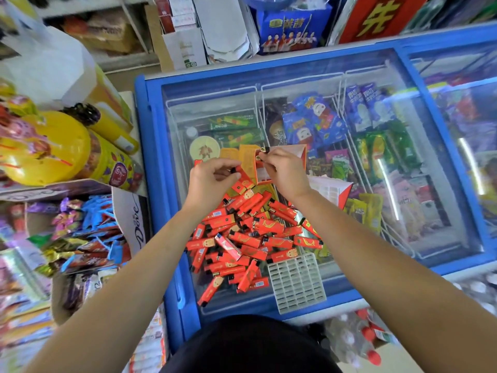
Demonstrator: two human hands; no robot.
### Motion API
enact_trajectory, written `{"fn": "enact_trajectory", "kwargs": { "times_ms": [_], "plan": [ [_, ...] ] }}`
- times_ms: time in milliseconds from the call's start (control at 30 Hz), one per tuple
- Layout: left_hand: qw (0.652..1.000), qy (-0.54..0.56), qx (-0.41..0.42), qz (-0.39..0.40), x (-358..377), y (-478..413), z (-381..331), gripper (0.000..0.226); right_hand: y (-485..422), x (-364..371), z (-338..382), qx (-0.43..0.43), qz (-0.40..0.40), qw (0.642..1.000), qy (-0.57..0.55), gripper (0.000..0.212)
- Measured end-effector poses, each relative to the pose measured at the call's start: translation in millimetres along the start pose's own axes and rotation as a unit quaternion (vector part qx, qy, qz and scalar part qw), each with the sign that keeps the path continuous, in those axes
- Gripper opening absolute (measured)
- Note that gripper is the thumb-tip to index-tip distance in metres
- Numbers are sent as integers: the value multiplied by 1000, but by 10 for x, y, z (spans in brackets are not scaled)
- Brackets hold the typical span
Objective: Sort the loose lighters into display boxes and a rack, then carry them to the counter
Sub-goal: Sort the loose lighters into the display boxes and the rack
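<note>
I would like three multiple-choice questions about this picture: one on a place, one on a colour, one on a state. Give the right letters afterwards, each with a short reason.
1. Where does the pile of loose lighters lie?
A. on the freezer's glass lid
B. on the floor
C. in a cardboard box

2. What colour is the rack?
A. red
B. whitish
C. black

3. What is the left hand doing?
A. lying flat on the glass
B. lifting the rack
C. pinching one lighter

Answers:
1 A: the pile rests on the blue-framed glass, with packaged goods visible beneath it.
2 B: the grid of slots looks pale next to the red lighters.
3 C: its fingertips hold a red lighter near its black top, above the pile.
</note>
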State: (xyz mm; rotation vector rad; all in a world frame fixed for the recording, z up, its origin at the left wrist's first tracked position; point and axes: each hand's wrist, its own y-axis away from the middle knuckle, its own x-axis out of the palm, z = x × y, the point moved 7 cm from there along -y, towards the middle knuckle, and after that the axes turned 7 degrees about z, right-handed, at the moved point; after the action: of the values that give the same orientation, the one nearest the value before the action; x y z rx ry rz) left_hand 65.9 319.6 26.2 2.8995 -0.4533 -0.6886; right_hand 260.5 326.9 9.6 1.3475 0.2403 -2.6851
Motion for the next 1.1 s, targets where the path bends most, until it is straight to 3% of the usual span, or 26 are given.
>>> {"fn": "enact_trajectory", "kwargs": {
  "times_ms": [100,200,333,500,600,733,967,1100],
  "plan": [
    [1000,21,-12,5,11,59,3,26,77,10,-54,50,48,997,-18,45],
    [999,41,-10,14,34,118,-50,24,288,-114,5,93,26,989,-112,56],
    [995,70,12,67,217,223,-168,23,628,-116,207,122,72,963,-231,41],
    [988,90,26,122,514,447,-236,33,1098,-141,177,172,88,944,-266,19],
    [991,-35,61,112,632,554,-77,37,1427,-169,17,211,66,939,-265,21],
    [966,-222,50,122,810,632,204,45,1858,-200,-156,243,53,934,-258,26],
    [930,-333,34,152,1012,652,272,40,2365,-150,-258,301,32,913,-275,13],
    [911,-380,25,158,1058,680,206,33,2476,-122,-165,278,29,918,-283,17]
  ]
}}
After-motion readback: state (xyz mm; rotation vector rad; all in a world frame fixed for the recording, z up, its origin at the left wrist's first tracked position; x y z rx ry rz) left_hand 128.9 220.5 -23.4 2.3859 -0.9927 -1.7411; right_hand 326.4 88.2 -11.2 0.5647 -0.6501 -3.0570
